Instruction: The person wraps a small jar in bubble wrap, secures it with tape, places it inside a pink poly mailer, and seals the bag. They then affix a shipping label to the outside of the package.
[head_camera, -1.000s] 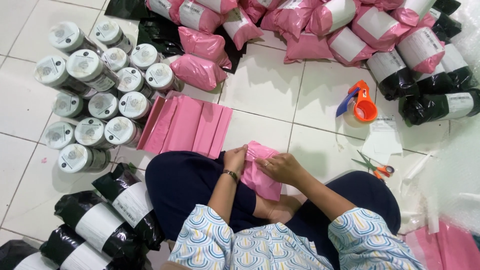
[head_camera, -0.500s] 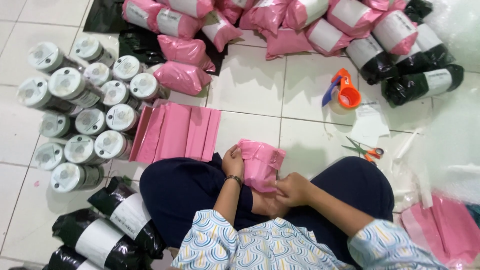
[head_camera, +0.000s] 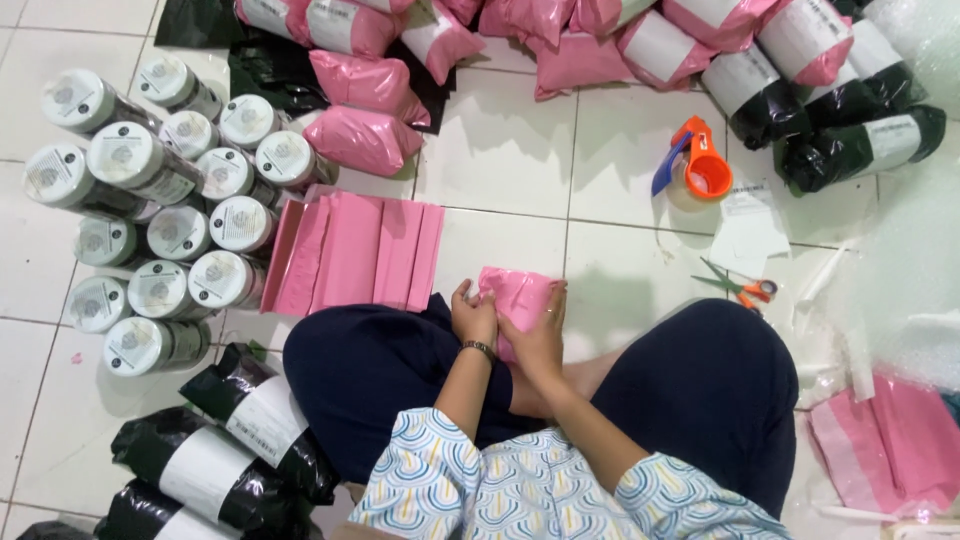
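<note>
I sit cross-legged on a white tiled floor, and both hands are wrapped around a small pink plastic parcel (head_camera: 518, 292) just in front of my lap. My left hand (head_camera: 473, 318), with a bracelet on its wrist, grips the parcel's left side. On the right side my right hand (head_camera: 541, 338) presses against it, fingers curled over the pink film. Directly ahead of my left knee lies a stack of flat pink mailer bags (head_camera: 357, 255).
Several white-lidded canisters (head_camera: 160, 225) stand at the left. Black wrapped parcels (head_camera: 235, 440) lie by my left knee; pink parcels (head_camera: 360, 135) and black parcels (head_camera: 850, 150) fill the far side. An orange tape dispenser (head_camera: 700, 170), scissors (head_camera: 740, 287), paper slips and pink bags (head_camera: 890, 450) are at the right.
My right hand has come up from my lap onto the parcel's right side. The parcel now stands more upright between both hands. The view has shifted a little.
</note>
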